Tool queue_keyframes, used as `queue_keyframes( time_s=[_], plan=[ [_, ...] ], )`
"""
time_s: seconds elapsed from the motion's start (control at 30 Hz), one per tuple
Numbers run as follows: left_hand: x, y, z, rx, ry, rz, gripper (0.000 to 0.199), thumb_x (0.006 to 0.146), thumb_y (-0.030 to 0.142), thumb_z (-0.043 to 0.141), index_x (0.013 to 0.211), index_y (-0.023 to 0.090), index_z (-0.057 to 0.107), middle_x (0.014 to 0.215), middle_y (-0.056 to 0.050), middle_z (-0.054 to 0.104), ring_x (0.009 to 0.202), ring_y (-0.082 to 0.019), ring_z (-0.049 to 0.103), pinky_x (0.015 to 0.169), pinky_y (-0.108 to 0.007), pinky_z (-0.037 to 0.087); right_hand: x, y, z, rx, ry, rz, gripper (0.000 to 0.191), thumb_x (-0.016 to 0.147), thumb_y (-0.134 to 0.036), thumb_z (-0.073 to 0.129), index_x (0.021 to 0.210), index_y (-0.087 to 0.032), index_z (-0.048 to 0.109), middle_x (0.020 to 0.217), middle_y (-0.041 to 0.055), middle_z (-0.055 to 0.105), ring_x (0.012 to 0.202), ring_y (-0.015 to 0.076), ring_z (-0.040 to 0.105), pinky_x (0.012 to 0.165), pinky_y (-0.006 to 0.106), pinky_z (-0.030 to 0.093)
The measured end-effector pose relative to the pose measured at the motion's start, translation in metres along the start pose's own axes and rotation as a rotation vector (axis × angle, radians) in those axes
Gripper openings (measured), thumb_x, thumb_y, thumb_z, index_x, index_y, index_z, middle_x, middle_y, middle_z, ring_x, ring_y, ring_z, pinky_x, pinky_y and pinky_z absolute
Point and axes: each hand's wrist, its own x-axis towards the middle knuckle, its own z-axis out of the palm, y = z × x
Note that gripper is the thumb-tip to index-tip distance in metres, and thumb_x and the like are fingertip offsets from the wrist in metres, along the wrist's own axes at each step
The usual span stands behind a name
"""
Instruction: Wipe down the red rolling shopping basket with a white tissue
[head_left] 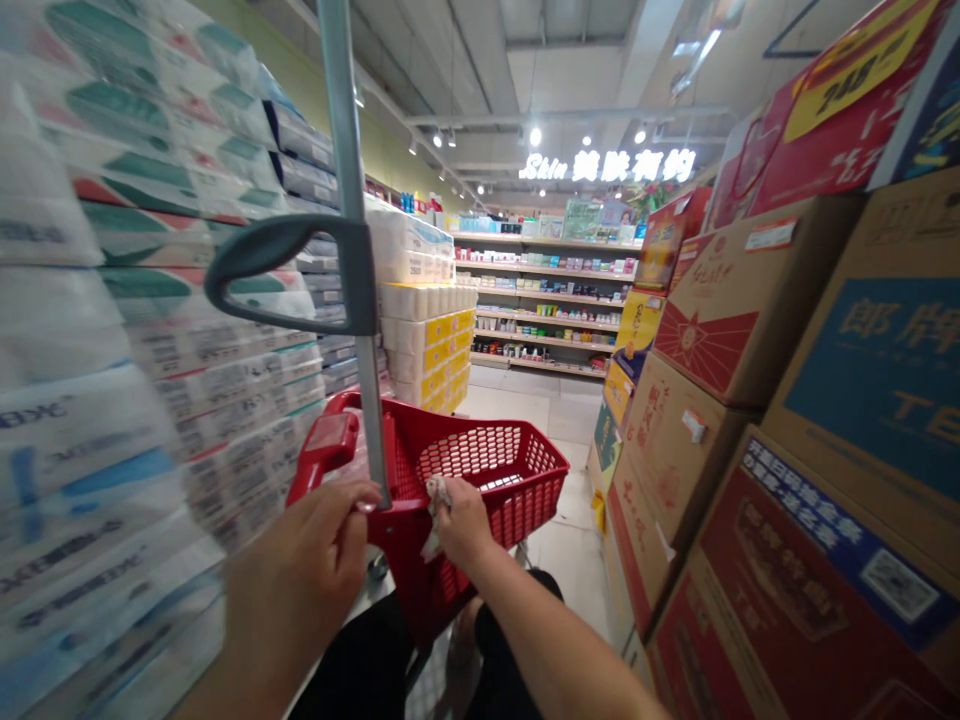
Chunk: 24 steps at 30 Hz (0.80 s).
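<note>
A red plastic shopping cart [495,455] with a perforated basket stands right in front of me. My right hand [463,522] is closed around a crumpled whitish cloth [435,500], held against the cart's near rim. The cloth hangs down a little over the red side. My left hand [322,540] is at the lower left, its fingers curled in beside the foot of the grey metal pole [351,150]. Whatever those fingers hold, if anything, is hidden. High on the pole sits a dark grey loop handle [292,325], above both hands.
Packs of tissue paper [150,300] are piled high close on the left. Stacked cartons [712,300] line the right side. More yellow and white paper packs [427,345] stand beyond the cart. Shelves of small goods [547,292] close off the aisle over a pale tiled floor [566,420].
</note>
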Motion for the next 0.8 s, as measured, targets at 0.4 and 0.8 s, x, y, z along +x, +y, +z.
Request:
queue_keyframes(
  time_s=[0.4, 0.8],
  plan=[
    [0.001, -0.035, 0.089, 0.254, -0.096, -0.034, 0.042, 0.092, 0.044, 0.041, 0.108, 0.011, 0.06, 0.101, -0.015, 0.071, 0.099, -0.029, 0.063, 0.097, -0.044, 0.035, -0.001, 0.013, 0.012, 0.001, 0.041, 0.063, 0.028, 0.085, -0.01, 0.043, 0.098, -0.022, 0.065, 0.096, 0.0056, 0.066, 0.093, 0.0211, 0.058, 0.09, 0.037, 0.043],
    [-0.002, -0.041, 0.103, 0.283, -0.102, -0.025, 0.034, 0.091, 0.041, 0.041, 0.086, 0.018, 0.064, 0.087, -0.01, 0.069, 0.092, -0.027, 0.058, 0.088, -0.04, 0.035, 0.003, -0.005, 0.024, 0.024, 0.035, -0.029, 0.038, 0.076, -0.007, 0.047, 0.105, -0.023, 0.064, 0.103, 0.0064, 0.066, 0.1, 0.022, 0.058, 0.094, 0.039, 0.044]
  ],
)
